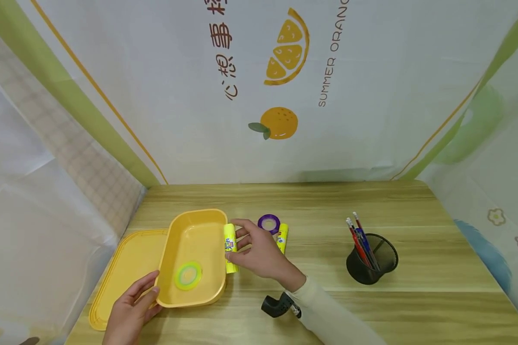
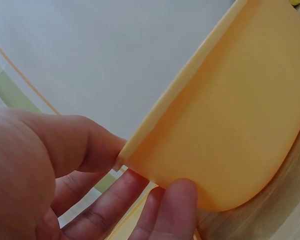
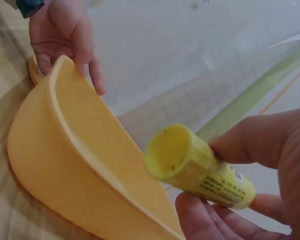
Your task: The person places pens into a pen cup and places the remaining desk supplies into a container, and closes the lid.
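My right hand (image 1: 259, 251) pinches a yellow glue stick (image 1: 230, 248) over the right rim of a yellow plastic box (image 1: 222, 287). In the right wrist view the glue stick (image 3: 205, 172) lies tilted between thumb and fingers, one round end facing the camera. At the box's near left corner, my left hand (image 1: 131, 306) grips the rim. The left wrist view shows thumb and fingers about the edge of the box (image 2: 230, 125). Inside the box, on its floor, lies a green-yellow roll of tape (image 1: 188, 275).
A yellow lid (image 1: 127, 270) lies left of the box, partly beneath it. Right of my right hand are a purple tape roll (image 1: 268, 223) and a second glue stick (image 1: 282, 235). Farther right stands a black mesh pen holder (image 1: 367, 273) with several pencils and pens (image 1: 358, 242).
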`<action>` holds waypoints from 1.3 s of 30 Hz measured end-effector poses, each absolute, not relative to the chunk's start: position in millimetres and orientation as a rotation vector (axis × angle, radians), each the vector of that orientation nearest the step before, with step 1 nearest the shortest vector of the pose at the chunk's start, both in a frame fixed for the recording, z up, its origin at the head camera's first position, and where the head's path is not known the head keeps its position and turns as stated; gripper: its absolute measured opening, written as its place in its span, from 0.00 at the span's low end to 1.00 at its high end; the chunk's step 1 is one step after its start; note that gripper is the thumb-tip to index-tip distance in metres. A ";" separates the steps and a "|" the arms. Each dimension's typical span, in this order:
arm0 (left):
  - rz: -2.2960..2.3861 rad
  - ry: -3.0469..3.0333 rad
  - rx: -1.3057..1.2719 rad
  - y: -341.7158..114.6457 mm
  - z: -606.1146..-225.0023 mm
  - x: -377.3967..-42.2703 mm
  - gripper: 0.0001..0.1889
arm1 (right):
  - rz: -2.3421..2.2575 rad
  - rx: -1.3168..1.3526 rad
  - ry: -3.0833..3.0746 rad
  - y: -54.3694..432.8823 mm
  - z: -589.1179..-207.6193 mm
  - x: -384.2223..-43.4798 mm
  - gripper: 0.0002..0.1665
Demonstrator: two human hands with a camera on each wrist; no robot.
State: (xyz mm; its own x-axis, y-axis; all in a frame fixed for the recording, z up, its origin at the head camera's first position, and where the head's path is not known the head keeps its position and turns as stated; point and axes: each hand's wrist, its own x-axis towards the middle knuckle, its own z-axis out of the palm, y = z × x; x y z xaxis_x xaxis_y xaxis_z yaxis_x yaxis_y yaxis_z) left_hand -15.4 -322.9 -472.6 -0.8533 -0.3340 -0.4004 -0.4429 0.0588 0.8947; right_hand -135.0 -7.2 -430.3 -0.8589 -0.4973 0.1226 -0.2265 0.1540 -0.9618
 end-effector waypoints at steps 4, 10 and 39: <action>1.940 2.221 -0.820 -322.5 -472.8 -15.0 0.21 | -1.754 -0.686 2.199 -17.6 -432.1 -141.0 0.46; 1.920 2.226 -0.827 -322.8 -470.6 -14.6 0.22 | -1.667 -0.674 2.261 -31.7 -433.4 -149.3 0.47; 1.938 2.208 -0.844 -320.5 -471.7 -15.8 0.19 | -1.454 -0.584 2.253 -93.1 -437.8 -159.7 0.47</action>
State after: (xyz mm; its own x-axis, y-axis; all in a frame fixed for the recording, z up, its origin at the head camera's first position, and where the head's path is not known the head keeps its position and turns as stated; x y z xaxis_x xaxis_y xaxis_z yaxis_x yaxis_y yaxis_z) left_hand -15.8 -320.5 -471.7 -0.8440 -0.3443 -0.4112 -0.4524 0.0452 0.8907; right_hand -159.7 -93.1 -437.8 -0.8351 -0.5408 -0.1006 -0.1309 0.3731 -0.9185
